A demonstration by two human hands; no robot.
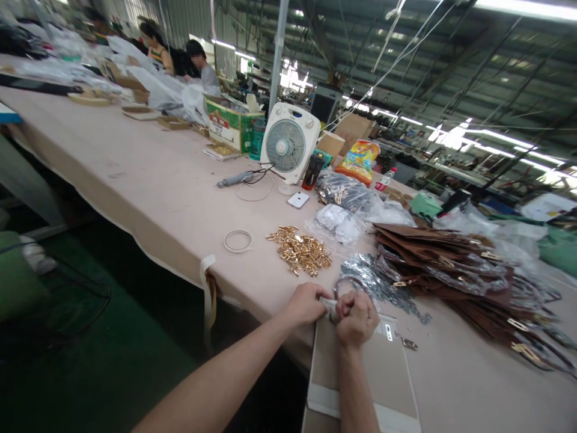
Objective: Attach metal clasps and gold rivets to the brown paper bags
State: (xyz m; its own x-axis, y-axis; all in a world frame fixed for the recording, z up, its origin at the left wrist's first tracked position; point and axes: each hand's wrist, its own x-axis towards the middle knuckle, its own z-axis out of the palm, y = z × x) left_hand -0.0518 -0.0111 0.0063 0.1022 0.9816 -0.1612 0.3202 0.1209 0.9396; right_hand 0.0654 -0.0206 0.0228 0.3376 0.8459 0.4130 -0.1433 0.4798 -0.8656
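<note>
A flat beige panel with pale bands lies at the table's front edge, under my forearm. My left hand is closed at its upper left corner, fingers pinching the edge beside a small light strip. Close by on the right, my right hand is curled into a fist over the panel's top edge; whatever it grips is hidden. A shiny metal plate with slots sits on the panel near its upper right corner. Just off that side lies another small metal fitting.
Beyond my hands are a pile of gold metal parts, silver pieces and a tape roll. Stacked brown pieces lie right. Farther back stand a fan, a phone and a screwdriver-like tool. Two people sit far left.
</note>
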